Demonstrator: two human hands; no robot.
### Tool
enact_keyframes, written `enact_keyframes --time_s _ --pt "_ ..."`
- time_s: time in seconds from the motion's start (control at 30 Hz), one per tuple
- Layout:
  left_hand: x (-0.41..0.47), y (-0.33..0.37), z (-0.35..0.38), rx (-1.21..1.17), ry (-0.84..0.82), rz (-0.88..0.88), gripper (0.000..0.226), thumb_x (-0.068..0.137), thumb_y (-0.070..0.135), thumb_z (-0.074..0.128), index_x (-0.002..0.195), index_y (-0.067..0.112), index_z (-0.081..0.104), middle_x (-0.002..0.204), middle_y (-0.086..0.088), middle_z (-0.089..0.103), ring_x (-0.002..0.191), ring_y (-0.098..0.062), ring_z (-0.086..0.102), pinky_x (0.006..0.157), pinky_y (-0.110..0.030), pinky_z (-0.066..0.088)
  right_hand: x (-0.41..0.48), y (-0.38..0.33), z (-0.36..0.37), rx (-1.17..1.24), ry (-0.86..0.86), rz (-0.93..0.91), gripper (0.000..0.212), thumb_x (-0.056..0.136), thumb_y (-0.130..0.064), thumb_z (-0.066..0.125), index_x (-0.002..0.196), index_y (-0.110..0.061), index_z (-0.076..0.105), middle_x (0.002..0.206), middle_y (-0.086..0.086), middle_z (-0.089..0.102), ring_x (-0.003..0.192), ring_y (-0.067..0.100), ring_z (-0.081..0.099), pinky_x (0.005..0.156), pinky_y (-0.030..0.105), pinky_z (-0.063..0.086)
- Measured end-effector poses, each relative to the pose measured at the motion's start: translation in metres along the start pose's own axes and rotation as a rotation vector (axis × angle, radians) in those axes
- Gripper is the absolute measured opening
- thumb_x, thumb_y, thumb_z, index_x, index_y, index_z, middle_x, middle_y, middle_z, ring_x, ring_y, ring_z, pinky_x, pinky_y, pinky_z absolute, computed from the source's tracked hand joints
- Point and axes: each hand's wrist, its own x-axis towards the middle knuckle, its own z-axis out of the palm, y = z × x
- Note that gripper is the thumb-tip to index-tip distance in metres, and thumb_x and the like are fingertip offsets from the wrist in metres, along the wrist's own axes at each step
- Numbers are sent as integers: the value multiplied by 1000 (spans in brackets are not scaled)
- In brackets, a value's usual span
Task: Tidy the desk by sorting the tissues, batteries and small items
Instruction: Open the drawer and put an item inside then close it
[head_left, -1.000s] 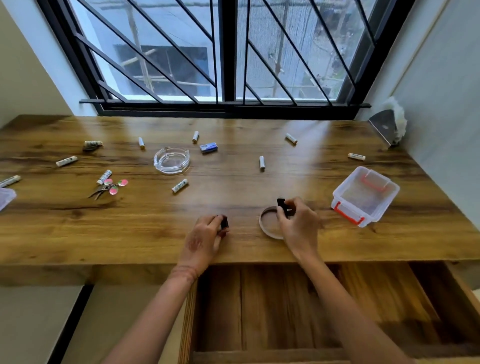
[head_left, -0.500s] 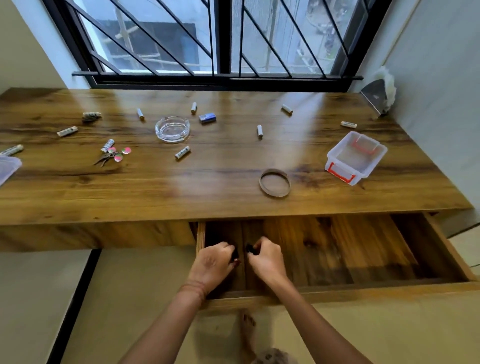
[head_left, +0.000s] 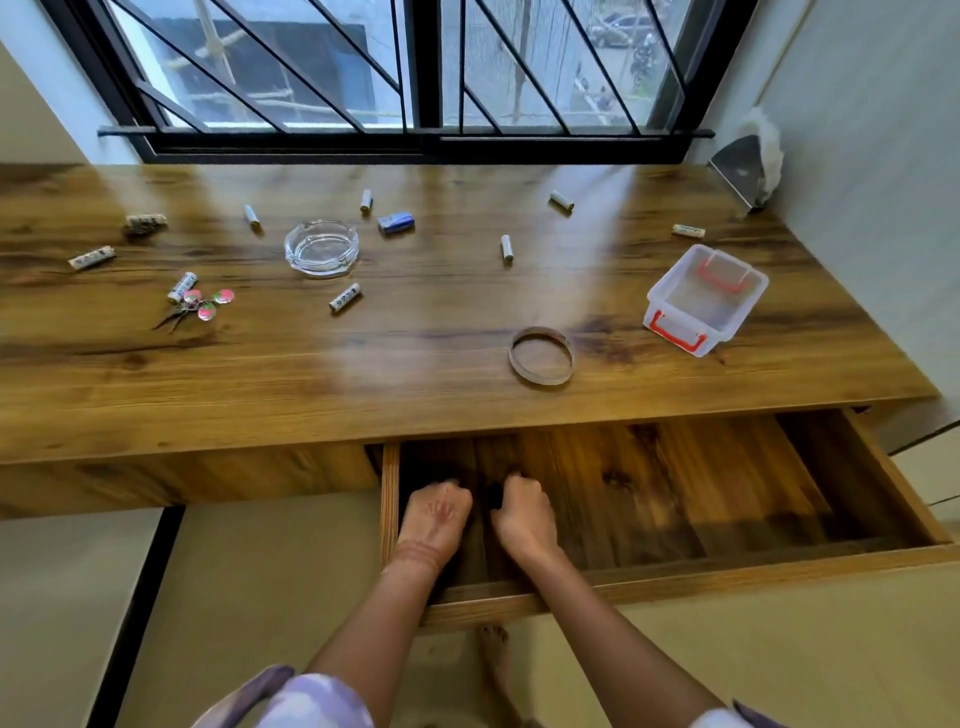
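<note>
Position: both hands are inside the open drawer (head_left: 675, 571), at its left end, at 6 o'clock from the cardboard ring (head_left: 563, 372) on the desk (head_left: 415, 364).

Left hand (head_left: 436, 514): fingers curled under, knuckles up. Its contents are hidden, so whether it holds anything cannot be told.

Right hand (head_left: 524, 514): fingers curled, pinching a small black item (head_left: 495, 496) at the fingertips, just beside the left hand.

Desk top, referenced from the cardboard ring:
- 2 o'clock: clear plastic box (head_left: 675, 306) with red latches, lid off, near the right edge.
- 1 o'clock, far corner: metal holder (head_left: 737, 171) with white tissue (head_left: 769, 150) against the wall.
- 10 o'clock: glass ashtray (head_left: 321, 248); a blue item (head_left: 396, 222) lies just beyond it, apart.
- 9 to 12 o'clock: batteries (head_left: 344, 298) scattered singly across the surface, well apart from the box.
- 9 o'clock: keys with pink fobs (head_left: 200, 304), one battery touching them.
</note>
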Motion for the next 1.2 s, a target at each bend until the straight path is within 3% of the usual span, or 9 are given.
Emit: enact_keyframes --time_s 0.23,0.37,0.5,0.63,0.7,0.77,0.87,1.03,1.2 --pt "-7 5 -6 7 10 -40 30 93 3 35 112 4 58 118 -14 59 108 -30 56 83 -37 45 -3 1 -6 36 82 -25 28 87 -20 60 112 -8 55 108 10 63 100 26 61 76 33 50" --pt "-24 2 -18 -126 224 -23 25 93 17 43 112 14 60 116 -5 60 104 -21 58 83 -30 48 -13 8 -20 90 197 -87 25 88 -26 58 109 -13 52 103 6 62 95 23 62 74 34 53" --pt "-57 -4 -27 -262 389 -36 40 90 30 54 125 10 56 123 -7 62 113 -20 57 94 -27 46 -36 25 -33 106 275 -198 28 90 -29 57 114 -16 53 109 0 59 101 11 55 79 21 47" --pt "-88 -5 -15 -290 315 -4 63 90 51 42 139 12 37 146 -5 39 139 -20 29 113 -27 17 -69 49 -37 42 304 -261 42 91 -42 50 123 -15 52 128 2 53 123 12 44 96 20 36" --pt "-98 -2 -4 -284 276 1 89 81 73 15 143 11 25 152 -2 20 144 -21 12 113 -29 4 -82 59 -34 -30 305 -295 60 89 -58 35 128 -15 49 141 2 44 137 15 28 109 28 24" --pt "-106 -1 10 -200 258 -2 101 73 80 -7 140 8 17 151 -4 15 142 -24 7 114 -35 3 -93 70 -30 -131 314 -367 75 85 -68 20 135 -16 42 150 -1 30 143 15 11 114 31 9" --pt "-112 0 21 -73 210 -44 85 87 69 5 133 4 34 142 -14 42 137 -31 28 119 -41 11 -101 85 -24 -265 304 -443 80 86 -71 12 143 -16 26 153 -4 12 143 12 -9 118 33 -5" --pt "-111 0 22 -65 157 -39 84 88 68 11 134 3 35 144 -14 35 141 -24 6 111 -39 3 -104 91 -21 -395 257 -418 81 88 -70 16 145 -11 15 155 3 11 143 16 -9 114 35 -4" --pt "-106 -2 26 -54 172 -40 86 87 69 10 135 3 35 146 -14 34 141 -24 4 112 -40 4 -102 89 -20 -449 268 -382 81 89 -67 18 146 -10 15 154 9 16 143 21 -3 114 36 0"
